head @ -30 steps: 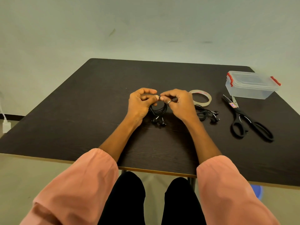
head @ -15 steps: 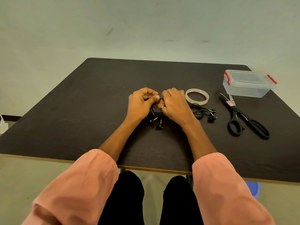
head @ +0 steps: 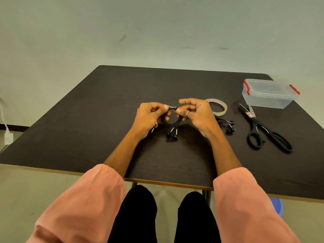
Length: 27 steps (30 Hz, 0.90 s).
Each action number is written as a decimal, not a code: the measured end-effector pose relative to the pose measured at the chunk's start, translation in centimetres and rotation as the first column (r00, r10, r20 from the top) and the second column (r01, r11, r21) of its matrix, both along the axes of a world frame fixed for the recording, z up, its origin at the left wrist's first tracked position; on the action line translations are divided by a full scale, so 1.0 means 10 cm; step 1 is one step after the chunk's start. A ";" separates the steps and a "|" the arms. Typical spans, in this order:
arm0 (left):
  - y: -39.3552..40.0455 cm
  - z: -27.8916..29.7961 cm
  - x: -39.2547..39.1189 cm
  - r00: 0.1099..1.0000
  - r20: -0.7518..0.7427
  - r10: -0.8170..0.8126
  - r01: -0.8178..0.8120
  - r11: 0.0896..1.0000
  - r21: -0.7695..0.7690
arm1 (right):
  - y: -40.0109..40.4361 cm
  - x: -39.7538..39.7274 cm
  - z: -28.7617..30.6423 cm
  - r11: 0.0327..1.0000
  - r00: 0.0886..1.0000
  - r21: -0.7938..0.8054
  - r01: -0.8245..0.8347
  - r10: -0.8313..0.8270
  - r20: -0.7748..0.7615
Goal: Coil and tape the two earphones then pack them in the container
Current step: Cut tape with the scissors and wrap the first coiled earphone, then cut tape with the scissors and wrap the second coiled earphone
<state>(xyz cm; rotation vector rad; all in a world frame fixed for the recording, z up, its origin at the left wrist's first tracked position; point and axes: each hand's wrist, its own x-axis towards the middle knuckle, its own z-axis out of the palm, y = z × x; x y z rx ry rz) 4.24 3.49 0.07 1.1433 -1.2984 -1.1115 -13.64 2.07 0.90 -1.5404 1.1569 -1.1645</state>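
A coiled black earphone (head: 172, 122) is held just above the dark table (head: 87, 123), its two earbuds hanging down to the tabletop. My left hand (head: 149, 115) grips the coil's left side, thumb on a band of tape at its top. My right hand (head: 196, 113) pinches the coil's right side with thumb and middle fingers, forefinger stretched out above. The second black earphone (head: 227, 125) lies on the table right of my right hand, partly hidden by it. A clear tape roll (head: 219, 106) lies behind it. The clear container (head: 268, 93) with red latches stands closed at the far right.
Black scissors (head: 263, 130) lie between the tape roll and the table's right edge, in front of the container. A white charger (head: 7, 137) with its cable sits on the floor at the left. A blue object (head: 277, 205) shows under the table's near right edge.
My hands have moved apart and lifted slightly, so the coil now shows as an open loop between them. My right forefinger has straightened.
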 end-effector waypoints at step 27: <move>0.06 0.40 -0.17 0.820 0.547 0.170 -0.175 0.984 -0.044 | 0.17 -0.46 0.18 0.938 0.903 -0.142 0.316 -0.343 -0.257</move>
